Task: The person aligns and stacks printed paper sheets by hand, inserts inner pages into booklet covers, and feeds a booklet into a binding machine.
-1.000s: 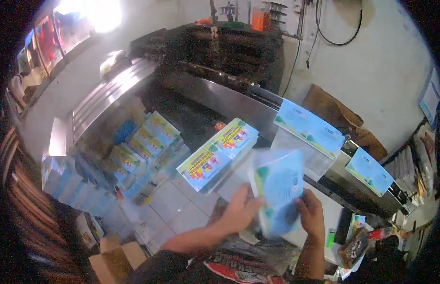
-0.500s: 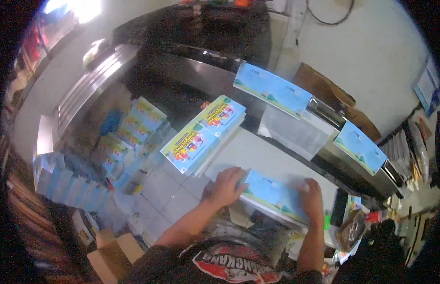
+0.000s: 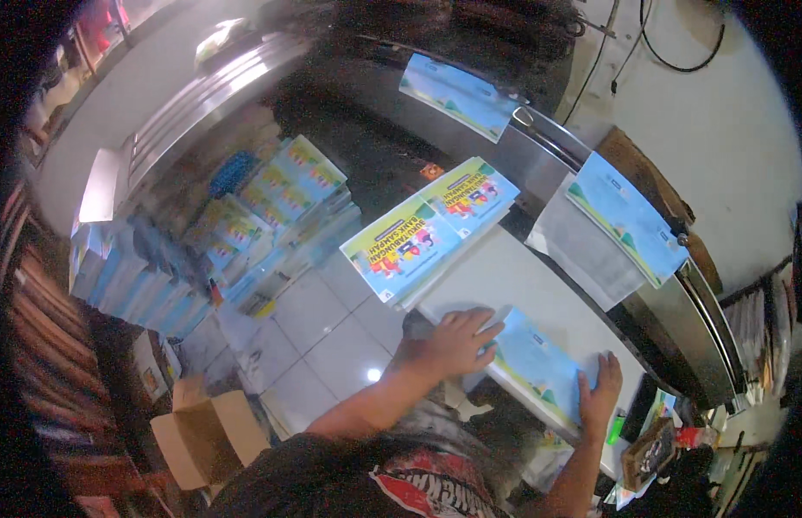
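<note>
A low stack of light-blue printed sheets [image 3: 539, 364] with green hills along its border lies near the front edge of the white tabletop [image 3: 496, 272]. At its left end rests my left hand [image 3: 460, 343], fingers loosely extended and touching the sheets. My right hand [image 3: 598, 390] stands at the opposite end with fingers stretched out, the palm side against the stack. Beyond my left hand sits a taller pile of printed booklet covers [image 3: 429, 226] in yellow and blue.
Blue sheets [image 3: 630, 217] straddle a long metal rail [image 3: 552, 142] behind the table, above a whitish translucent panel [image 3: 582, 246]. Booklet piles [image 3: 284, 194] stand on the left. An open cardboard box [image 3: 209, 436] lies lower left on tiles. A brown block [image 3: 650, 451] sits at right.
The view has swung, shifting the scene. My right hand has gone from bent over the sheets to stretched against their end. Sheets on the rail sit at different spots relative to the panel.
</note>
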`<state>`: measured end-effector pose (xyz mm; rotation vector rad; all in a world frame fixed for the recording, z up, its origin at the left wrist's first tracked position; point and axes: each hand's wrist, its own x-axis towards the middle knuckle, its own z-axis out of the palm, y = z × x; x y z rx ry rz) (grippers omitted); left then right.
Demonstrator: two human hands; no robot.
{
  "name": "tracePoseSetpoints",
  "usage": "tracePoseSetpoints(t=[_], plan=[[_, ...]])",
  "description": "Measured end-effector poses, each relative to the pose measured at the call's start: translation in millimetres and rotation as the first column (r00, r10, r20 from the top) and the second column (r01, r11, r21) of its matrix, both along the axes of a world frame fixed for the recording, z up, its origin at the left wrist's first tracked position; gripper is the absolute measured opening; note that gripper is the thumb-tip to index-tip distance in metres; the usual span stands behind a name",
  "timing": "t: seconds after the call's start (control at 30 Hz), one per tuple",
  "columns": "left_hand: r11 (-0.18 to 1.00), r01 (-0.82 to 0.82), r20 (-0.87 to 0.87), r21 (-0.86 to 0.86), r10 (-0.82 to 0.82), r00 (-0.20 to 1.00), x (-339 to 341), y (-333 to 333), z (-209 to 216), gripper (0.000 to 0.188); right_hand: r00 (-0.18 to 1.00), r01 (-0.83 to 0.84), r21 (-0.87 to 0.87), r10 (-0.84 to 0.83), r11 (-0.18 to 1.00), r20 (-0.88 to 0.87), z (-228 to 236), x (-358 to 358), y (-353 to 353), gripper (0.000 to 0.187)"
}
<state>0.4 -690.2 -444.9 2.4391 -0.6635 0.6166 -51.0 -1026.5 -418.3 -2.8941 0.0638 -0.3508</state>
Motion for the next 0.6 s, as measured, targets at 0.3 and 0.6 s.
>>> tracePoseSetpoints(t=[0.3,0.6], plan=[[1.000,0.005,0.002,0.004,-0.005,1.000,1.3,0.9,-2.1,0.041,1.000,0.010,0.013,-0.010,1.000,0.021,0.3,0.8,0.3,0.056],[1.000,-0.011,0.024,-0.024,0.012,1.000,0.8,0.0,-4.8,0.040,0.999,0.017,0.000,-0.017,1.000,0.031,0.9,-0.8,1.8,0.054]])
